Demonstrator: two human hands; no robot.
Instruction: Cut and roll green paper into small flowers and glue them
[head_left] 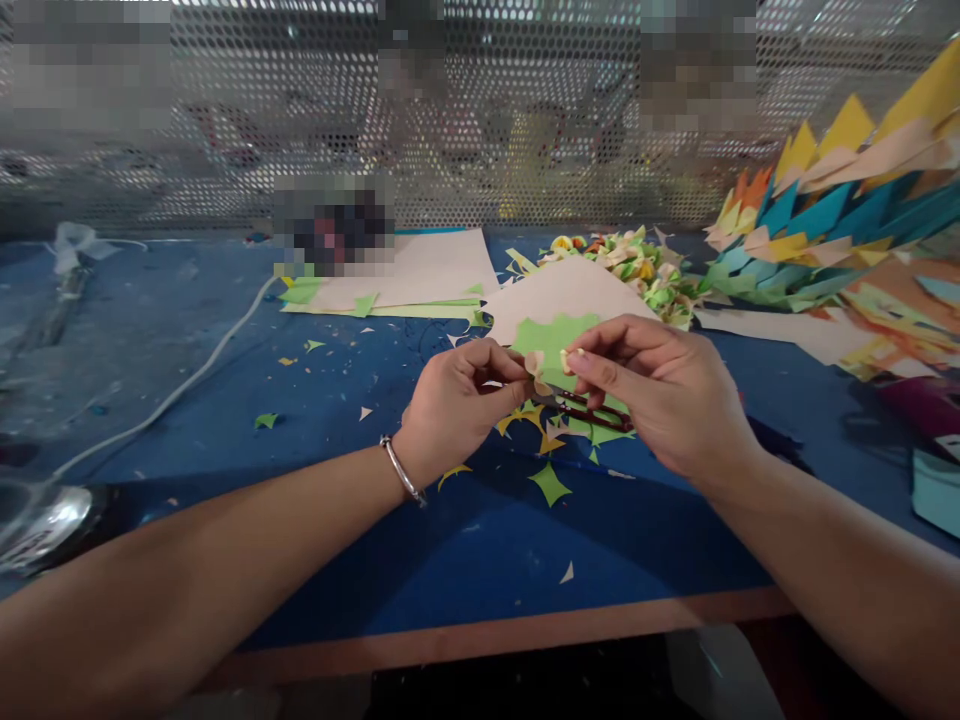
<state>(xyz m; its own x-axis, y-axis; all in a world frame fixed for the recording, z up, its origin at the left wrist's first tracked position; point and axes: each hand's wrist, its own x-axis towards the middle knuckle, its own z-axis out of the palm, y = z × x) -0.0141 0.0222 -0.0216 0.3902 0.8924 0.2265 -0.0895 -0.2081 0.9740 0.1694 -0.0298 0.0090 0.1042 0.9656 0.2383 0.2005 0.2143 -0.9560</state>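
Observation:
My left hand (456, 400), with a metal bangle on the wrist, pinches a small cream paper piece (535, 366) between thumb and fingers. My right hand (660, 390) pinches the other side of the same paper piece, fingertips almost touching the left ones. Both hands hover over the blue table (465, 540). Just below them lie dark red scissors (596, 410) on a green cut paper sheet (551, 335). Yellow and green paper scraps (550, 484) lie under the hands.
A pile of small folded paper flowers (637, 270) sits behind the hands. Stacks of coloured pointed paper (840, 230) fill the right. Cream sheets (435, 275) lie at the back, a white cable (187, 385) runs left, and a perforated metal screen (480, 120) closes the back.

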